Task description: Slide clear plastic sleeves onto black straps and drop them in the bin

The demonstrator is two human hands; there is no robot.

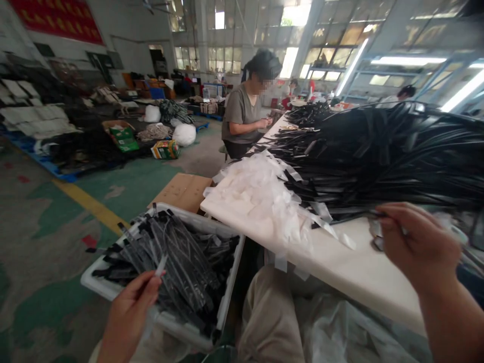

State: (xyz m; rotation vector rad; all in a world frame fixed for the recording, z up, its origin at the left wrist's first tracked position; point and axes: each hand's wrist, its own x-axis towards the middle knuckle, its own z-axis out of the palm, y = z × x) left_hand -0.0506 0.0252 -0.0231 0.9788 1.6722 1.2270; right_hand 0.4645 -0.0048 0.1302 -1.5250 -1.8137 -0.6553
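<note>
My left hand (132, 307), over the near edge of a white plastic crate (88, 282), pinches a small whitish strip (161, 264). Many black strips in clear wrapping (177, 257) fill the crate. On the right, my right hand (419, 247) is closed above the white table (340, 267), its fingertips on the end of a black strip (374, 214). A small dark and shiny item, too blurred to name, shows beneath those fingertips. A heap of thin white wrappers (264, 186) covers the table's left corner, beside a big pile of long black strips (359, 151).
Behind the crate lies a cardboard box (183, 191). A person in a grey shirt (244, 111) sits at the table's far side, hands together. White bags (184, 134), a green and yellow box (165, 149) and loaded pallets stand on the floor at left.
</note>
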